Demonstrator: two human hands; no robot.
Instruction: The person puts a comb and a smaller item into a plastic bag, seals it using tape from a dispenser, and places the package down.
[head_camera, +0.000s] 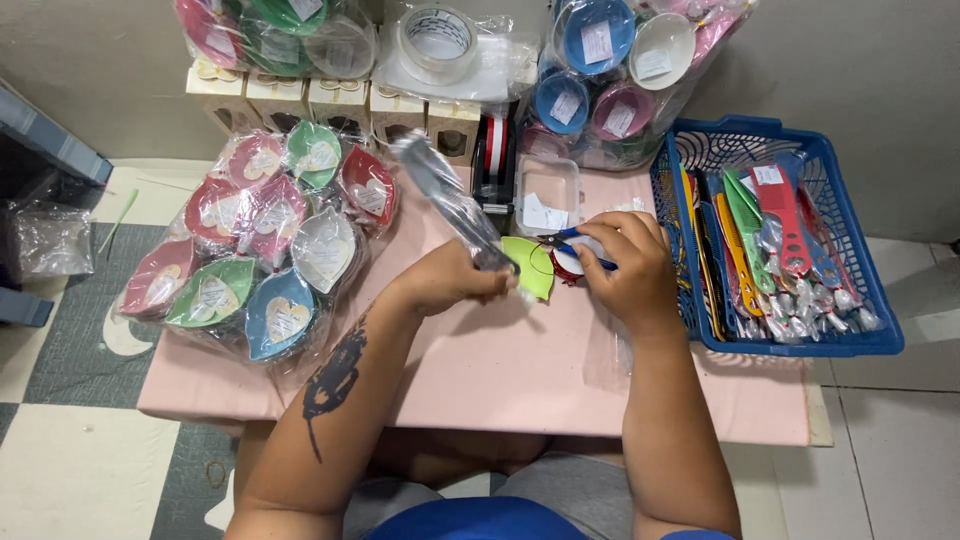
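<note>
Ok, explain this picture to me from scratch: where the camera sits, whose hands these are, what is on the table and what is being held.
There is one picture, from a camera worn on a person's head, looking down at their own two bare hands over a small pink table. The left hand grips a long item in clear plastic wrap, tilted up and away. The right hand holds a small blue-handled tool against a light green leaf-shaped piece. To the left lies a pile of wrapped leaf-shaped dishes in several colours. To the right stands a blue basket of wrapped colourful utensils. Behind are small boxes and a tape roll.

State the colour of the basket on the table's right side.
Blue basket, shown best in the head view.
</note>
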